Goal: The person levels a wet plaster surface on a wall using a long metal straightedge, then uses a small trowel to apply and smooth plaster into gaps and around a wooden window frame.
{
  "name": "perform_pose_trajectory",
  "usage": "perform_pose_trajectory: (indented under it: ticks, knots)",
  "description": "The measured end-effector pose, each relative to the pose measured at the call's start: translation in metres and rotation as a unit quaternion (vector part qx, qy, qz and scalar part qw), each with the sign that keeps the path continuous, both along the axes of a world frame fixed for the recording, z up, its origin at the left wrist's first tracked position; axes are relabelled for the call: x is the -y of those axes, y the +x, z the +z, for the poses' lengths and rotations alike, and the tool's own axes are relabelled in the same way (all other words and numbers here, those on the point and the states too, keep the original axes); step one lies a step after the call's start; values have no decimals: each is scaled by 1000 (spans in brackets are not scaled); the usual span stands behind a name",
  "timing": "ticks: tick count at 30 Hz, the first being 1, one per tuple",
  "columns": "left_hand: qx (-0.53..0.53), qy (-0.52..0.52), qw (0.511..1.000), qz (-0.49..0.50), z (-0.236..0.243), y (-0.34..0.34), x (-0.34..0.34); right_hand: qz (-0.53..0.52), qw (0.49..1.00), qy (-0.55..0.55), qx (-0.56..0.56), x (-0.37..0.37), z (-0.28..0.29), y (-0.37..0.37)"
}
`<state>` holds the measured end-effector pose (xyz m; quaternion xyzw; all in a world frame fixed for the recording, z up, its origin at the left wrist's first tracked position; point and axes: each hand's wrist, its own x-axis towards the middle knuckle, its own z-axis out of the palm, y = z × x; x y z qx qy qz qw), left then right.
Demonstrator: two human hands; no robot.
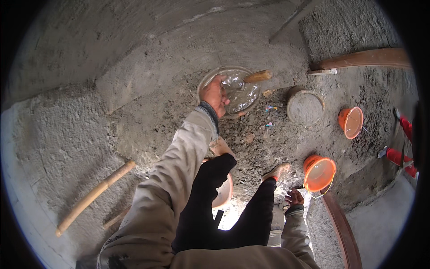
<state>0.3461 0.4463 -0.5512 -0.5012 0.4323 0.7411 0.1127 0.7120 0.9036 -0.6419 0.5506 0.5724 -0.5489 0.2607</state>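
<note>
My left hand point(214, 96) is at the left side of a round, mud-coated basin point(241, 103) of wet grey mix, fingers bent; what they grip is hidden. A tool with a wooden handle point(257, 75) rests in the basin's upper right. My right hand point(294, 197) is low at the right, fingers slightly bent and apart, holding nothing visible. Beside it is an orange bucket point(319, 172) with a wire handle.
A cement-coated bucket point(305, 107), second orange bucket point(350, 122), wooden pole point(94, 198) and curved brown boards point(340, 228) lie around. A pink container point(223, 190) shows between my legs. Rubble covers the rough floor. Another person's red-trousered legs point(396, 157) are at right.
</note>
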Motion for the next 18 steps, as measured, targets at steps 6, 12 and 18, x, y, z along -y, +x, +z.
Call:
perform_pose_trajectory:
  ticks: [6, 12, 18]
  knots:
    - [-38, -7, 996, -80, -15, -58, -75, 19, 998, -8, -51, -2, -21, 26]
    - [-47, -34, 988, -141, -63, -104, -125, 119, 989, 20, -90, -11, -15, 23]
    - [-66, 22, 992, -108, -165, -98, -133, 425, 805, 178, -373, 59, -9, -191]
